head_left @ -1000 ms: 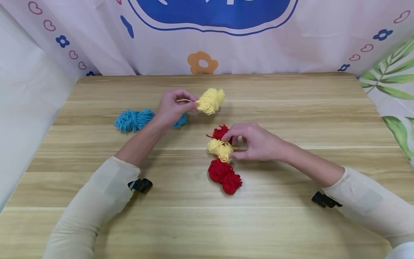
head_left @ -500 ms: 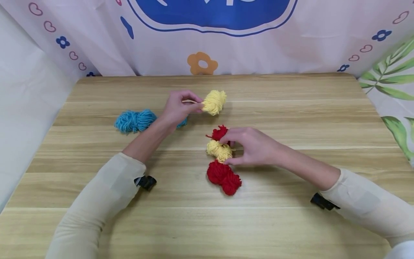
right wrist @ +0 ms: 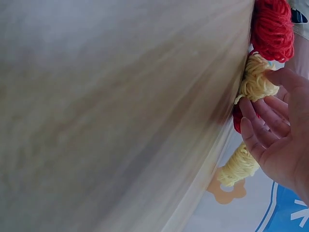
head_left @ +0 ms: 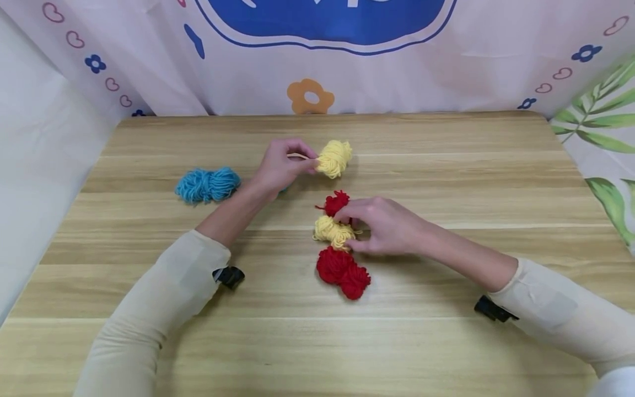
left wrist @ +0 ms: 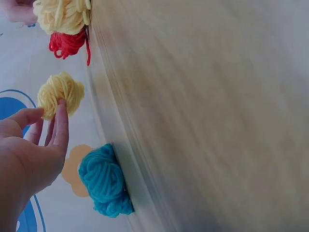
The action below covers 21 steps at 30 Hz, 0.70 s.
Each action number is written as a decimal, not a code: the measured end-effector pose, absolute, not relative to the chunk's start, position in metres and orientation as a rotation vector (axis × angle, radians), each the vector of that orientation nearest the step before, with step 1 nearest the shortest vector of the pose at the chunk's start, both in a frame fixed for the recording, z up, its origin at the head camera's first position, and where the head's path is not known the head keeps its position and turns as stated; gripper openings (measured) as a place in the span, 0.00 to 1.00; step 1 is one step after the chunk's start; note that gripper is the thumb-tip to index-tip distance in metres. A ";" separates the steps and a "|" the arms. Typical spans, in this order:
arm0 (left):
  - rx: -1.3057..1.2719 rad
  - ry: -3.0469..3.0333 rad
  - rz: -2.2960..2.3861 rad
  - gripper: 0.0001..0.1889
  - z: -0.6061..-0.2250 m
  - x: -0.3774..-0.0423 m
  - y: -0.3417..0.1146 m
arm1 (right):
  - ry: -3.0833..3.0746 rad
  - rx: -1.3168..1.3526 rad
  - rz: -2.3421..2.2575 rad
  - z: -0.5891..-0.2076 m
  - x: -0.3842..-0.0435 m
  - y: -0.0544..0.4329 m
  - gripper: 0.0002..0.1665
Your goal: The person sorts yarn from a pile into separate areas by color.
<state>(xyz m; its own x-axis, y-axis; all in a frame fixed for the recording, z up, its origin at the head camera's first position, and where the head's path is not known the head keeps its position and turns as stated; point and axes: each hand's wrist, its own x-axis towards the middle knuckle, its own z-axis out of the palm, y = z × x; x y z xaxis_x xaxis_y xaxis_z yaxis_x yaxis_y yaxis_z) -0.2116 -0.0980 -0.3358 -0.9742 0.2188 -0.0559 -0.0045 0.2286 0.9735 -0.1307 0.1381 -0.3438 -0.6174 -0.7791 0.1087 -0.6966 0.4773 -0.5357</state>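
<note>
My left hand (head_left: 288,162) pinches one end of a pale yellow yarn skein (head_left: 335,159) between thumb and fingers, above the far middle of the table. In the left wrist view that skein (left wrist: 65,92) hangs clear of the wood. My right hand (head_left: 384,226) holds a second yellow yarn skein (head_left: 328,230) across its width, thumb on the near side and fingers on the far side. This one appears to rest on the table. A red skein (head_left: 336,203) lies just beyond it, partly behind my right fingers; another red skein (head_left: 342,271) lies just in front.
To the left lies a blue yarn skein (head_left: 205,184). More blue yarn (head_left: 284,190) barely shows behind my left forearm. A printed curtain (head_left: 397,82) hangs along the back edge of the wooden table (head_left: 278,342).
My left hand has carried its yellow skein rightward and slightly nearer. The right hand has closed in on the other yellow skein, which has shifted slightly left.
</note>
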 end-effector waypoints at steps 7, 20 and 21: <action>0.215 2.329 1.815 0.01 -0.336 -0.212 -0.096 | 2.579 -1.276 -0.724 -0.342 -0.129 0.136 0.24; 0.169 2.380 1.773 0.02 -0.338 -0.213 -0.093 | 2.641 -1.273 -0.645 -0.343 -0.126 0.128 0.30; 0.172 2.384 1.768 0.02 -0.338 -0.213 -0.093 | 2.640 -1.266 -0.648 -0.343 -0.126 0.128 0.29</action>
